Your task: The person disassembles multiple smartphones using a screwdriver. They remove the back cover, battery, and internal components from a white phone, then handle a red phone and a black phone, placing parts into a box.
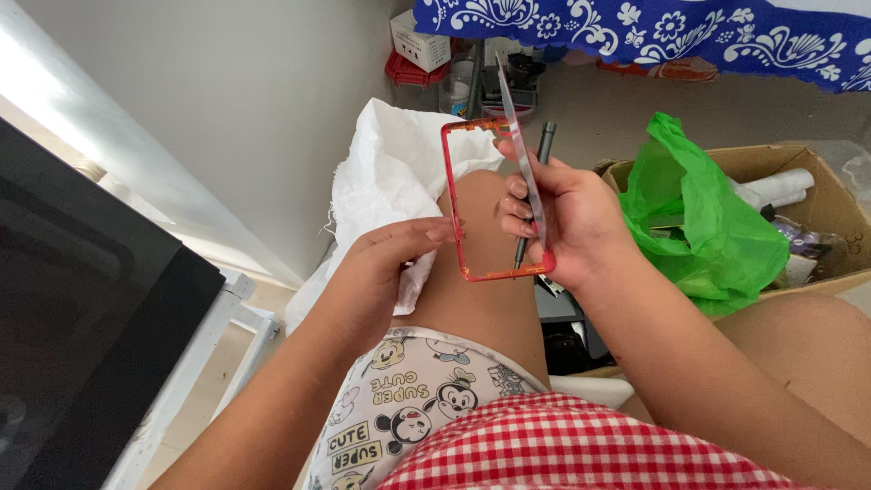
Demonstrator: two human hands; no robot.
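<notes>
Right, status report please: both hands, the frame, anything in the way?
Left hand pinching red rectangular plastic frame at its left edge. Right hand gripping frame's right edge, plus thin glass panel and grey pen-shaped tool. Nothing obstructing.

Glossy red plastic frame (458, 195), matt grey metal pen (542, 145), crinkled green plastic bag (717, 227).

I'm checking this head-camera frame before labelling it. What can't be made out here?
- Right hand: its palm side faces away, so its grip on the thin flat panel and the dark grey pen-shaped tool is hidden.
- Red rectangular plastic frame: its right side is covered by those fingers.
- Brown cardboard box: its contents are masked by the green plastic bag and cut by the right edge.
</notes>
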